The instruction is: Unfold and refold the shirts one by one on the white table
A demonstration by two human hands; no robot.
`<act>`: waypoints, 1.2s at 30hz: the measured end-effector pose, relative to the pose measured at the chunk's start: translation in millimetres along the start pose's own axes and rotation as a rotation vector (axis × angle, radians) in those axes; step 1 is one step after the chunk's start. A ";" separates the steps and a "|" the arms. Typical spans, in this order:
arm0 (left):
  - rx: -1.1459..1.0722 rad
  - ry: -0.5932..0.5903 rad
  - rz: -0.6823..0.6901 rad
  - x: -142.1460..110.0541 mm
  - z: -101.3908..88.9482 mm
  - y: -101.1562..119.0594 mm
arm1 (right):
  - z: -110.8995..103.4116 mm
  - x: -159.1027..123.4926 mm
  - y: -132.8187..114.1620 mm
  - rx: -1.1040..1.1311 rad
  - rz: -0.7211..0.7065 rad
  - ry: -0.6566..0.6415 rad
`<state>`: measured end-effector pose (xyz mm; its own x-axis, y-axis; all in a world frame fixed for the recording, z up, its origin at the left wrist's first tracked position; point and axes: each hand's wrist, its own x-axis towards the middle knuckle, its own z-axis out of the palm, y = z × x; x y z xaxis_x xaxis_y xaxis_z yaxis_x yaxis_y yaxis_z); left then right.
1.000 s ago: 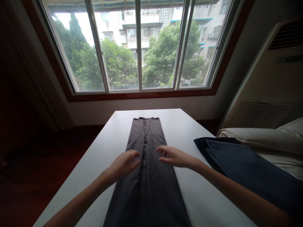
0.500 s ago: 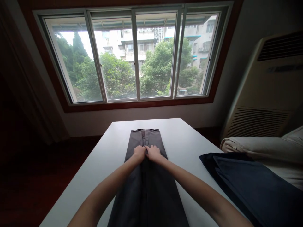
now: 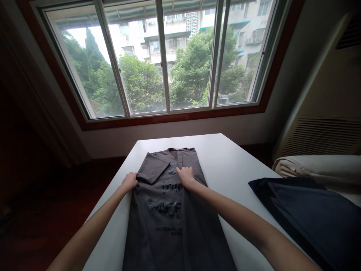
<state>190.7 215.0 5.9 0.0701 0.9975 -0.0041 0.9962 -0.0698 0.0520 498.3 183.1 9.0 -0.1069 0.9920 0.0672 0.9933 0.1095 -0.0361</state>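
A dark grey T-shirt (image 3: 166, 210) lies lengthwise on a white table (image 3: 239, 180), its printed front showing dark lettering. My left hand (image 3: 129, 182) holds the shirt's left edge just below a short sleeve (image 3: 153, 167), which lies folded inward over the chest. My right hand (image 3: 186, 177) rests near the middle of the shirt, gripping the edge of a fabric flap that still covers the right half. The collar lies at the far end, away from both hands.
A folded navy garment (image 3: 304, 214) lies on the table's right side, and pale bedding (image 3: 318, 165) sits beyond it. A beige air-conditioning unit (image 3: 324, 94) stands at the right. A large window (image 3: 166, 56) fills the far wall. Dark wooden flooring (image 3: 42, 226) lies left of the table.
My left hand has moved outward to the left, opening the shirt's left half. The narrow folded strip is now wider, showing the print and sleeve. My right hand stays near the centre.
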 end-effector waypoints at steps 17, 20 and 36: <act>0.060 0.029 0.281 -19.0 6.7 124.9 | 3.9 -64.6 247.0 0.096 0.582 0.053; 0.144 0.018 0.277 -10.3 7.2 125.9 | 1.2 -64.8 231.9 0.023 0.470 0.153; 0.074 -0.124 0.454 16.9 -13.2 102.3 | 9.9 -1.7 152.0 -0.045 0.177 0.026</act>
<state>293.1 224.9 24.3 0.5007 0.8577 -0.1171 0.8639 -0.5036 0.0052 649.0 198.8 -6.5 0.0699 0.9935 0.0895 0.9976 -0.0697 -0.0048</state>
